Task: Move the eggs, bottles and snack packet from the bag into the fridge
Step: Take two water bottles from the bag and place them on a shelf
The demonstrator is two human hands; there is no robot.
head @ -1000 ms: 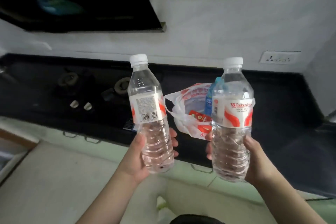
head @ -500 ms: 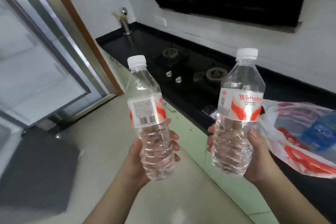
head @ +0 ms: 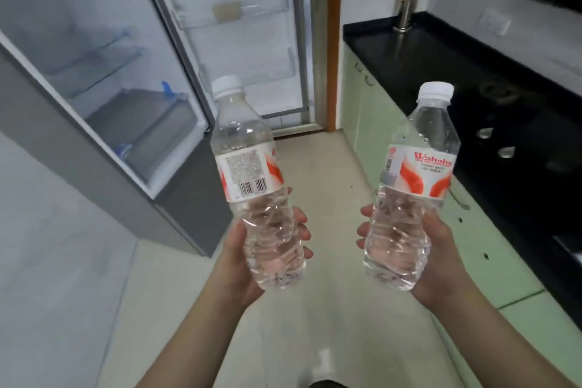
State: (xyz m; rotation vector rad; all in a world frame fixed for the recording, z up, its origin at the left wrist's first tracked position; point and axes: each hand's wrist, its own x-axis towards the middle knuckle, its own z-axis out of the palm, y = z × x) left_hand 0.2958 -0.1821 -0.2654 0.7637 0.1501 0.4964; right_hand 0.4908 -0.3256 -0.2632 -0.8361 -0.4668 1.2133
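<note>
The view has swung from the counter and bag to the open grey fridge (head: 104, 123), while the left hand (head: 248, 264) and right hand (head: 431, 261) each grip a clear plastic water bottle (head: 252, 186) (head: 412, 192), so shelving them looks next.

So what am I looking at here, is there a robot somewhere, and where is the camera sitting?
There is no robot: these are a person's two bare hands, filmed by one wide-angle camera worn on the head, looking forward and down. The left hand grips a clear water bottle with its barcode facing us, and the right hand grips a Wahaha water bottle. Both bottles have white caps and stand roughly upright. Ahead on the left is the open fridge, with its door shelves swung out. Along the right runs a black countertop over pale green cabinets, with a built-in stove. The bottles seem headed for the fridge.
</note>
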